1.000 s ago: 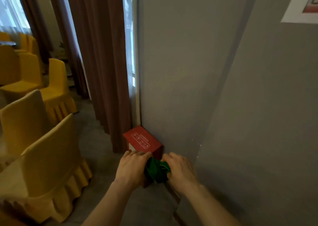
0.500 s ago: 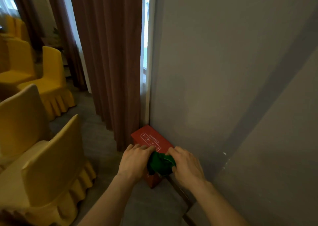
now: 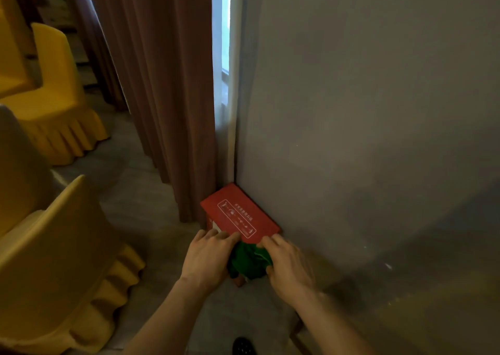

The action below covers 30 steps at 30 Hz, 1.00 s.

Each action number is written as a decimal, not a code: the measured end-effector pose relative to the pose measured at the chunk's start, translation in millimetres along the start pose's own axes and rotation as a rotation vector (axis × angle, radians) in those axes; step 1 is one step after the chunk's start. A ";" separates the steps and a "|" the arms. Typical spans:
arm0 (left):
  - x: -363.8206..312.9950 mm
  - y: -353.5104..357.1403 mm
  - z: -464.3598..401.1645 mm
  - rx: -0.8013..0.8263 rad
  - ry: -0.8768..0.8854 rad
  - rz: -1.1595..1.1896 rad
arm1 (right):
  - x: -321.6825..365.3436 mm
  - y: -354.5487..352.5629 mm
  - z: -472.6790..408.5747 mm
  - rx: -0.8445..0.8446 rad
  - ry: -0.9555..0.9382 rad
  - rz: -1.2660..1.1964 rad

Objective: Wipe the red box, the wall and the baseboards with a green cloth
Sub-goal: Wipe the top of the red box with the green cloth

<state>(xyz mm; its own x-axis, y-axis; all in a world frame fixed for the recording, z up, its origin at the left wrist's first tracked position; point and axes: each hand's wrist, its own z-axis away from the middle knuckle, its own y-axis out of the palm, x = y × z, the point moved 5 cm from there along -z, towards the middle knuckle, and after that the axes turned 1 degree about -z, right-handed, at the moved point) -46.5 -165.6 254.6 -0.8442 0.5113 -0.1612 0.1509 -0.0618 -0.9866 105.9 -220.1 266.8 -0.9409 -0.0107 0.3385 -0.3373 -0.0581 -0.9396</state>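
A red box (image 3: 238, 212) with white printing on its top stands on the floor against the grey wall (image 3: 365, 111), beside the curtain. A bunched green cloth (image 3: 249, 262) is pressed against the box's near end. My left hand (image 3: 208, 257) grips the cloth's left side, fingertips on the box's near top edge. My right hand (image 3: 289, 268) grips the cloth's right side, close to the wall. A dark baseboard (image 3: 296, 327) shows low along the wall behind my right forearm.
A brown curtain (image 3: 162, 97) hangs left of the box, with a bright window strip (image 3: 222, 57) beside it. Yellow-covered chairs (image 3: 54, 260) stand at the left, another yellow-covered chair (image 3: 56, 95) farther back. A dark shoe tip (image 3: 243, 346) shows at the bottom edge.
The view has moved closer and lower toward the box. Both hands keep hold of the green cloth at the box's near end, shifted slightly along it.
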 end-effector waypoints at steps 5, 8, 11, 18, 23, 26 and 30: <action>16.9 48.7 -79.7 0.069 -0.058 0.020 | -53.5 34.1 -78.8 0.049 0.010 -0.021; 28.8 88.4 -123.2 0.117 -0.097 0.049 | -86.0 65.6 -125.0 0.094 0.015 -0.053; 39.2 126.6 -148.4 0.152 -0.118 0.065 | -110.9 96.9 -155.2 0.130 0.041 -0.076; 62.9 218.2 -199.4 0.212 -0.156 0.092 | -160.5 177.7 -212.1 0.185 0.094 -0.114; 76.9 270.3 -219.3 0.226 -0.199 0.092 | -177.9 216.6 -241.6 0.176 0.117 -0.129; 81.8 299.2 -214.5 0.266 -0.247 0.113 | -184.5 244.7 -243.4 0.322 0.123 -0.083; 72.3 337.6 -190.0 0.473 -0.225 0.140 | -191.9 271.1 -226.7 0.494 0.076 0.015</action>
<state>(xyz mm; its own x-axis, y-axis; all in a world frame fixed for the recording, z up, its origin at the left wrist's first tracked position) 41.1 13.3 -85.3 -0.9298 0.2776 -0.2416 0.0652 -0.5218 -0.8506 188.3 -7.5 -64.4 -0.9511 0.0564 0.3036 -0.2869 -0.5249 -0.8014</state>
